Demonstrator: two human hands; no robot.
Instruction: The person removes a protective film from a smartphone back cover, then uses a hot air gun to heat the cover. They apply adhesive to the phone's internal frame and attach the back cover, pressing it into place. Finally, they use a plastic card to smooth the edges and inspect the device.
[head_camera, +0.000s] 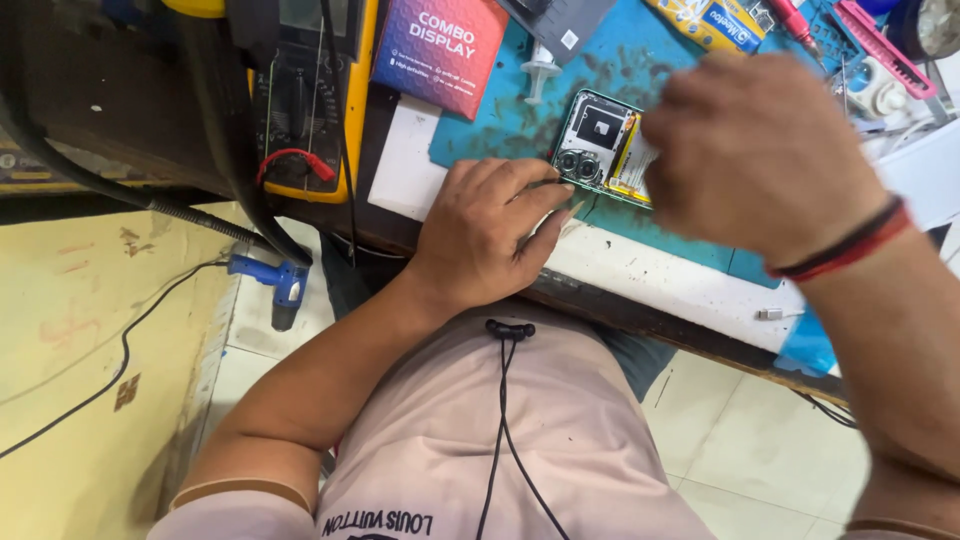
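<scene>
An opened phone (598, 145) with its back off lies on a stained blue work mat (620, 70), its camera lenses and green board exposed. My left hand (490, 230) rests on the table's near edge, and its fingertips press on the phone's lower left corner by the lenses. Hovering over the phone's right side, my right hand (760, 150) is blurred, fingers curled down; whatever it may hold is hidden. A red and black band circles its wrist.
A yellow multimeter (305, 95) with a red probe lead stands at the left. Behind the phone lie a red-purple box (440, 45), a small syringe (540, 68), pink tweezers (880, 45) and other tools. A blue glue-gun-like tool (280, 285) hangs below the table edge.
</scene>
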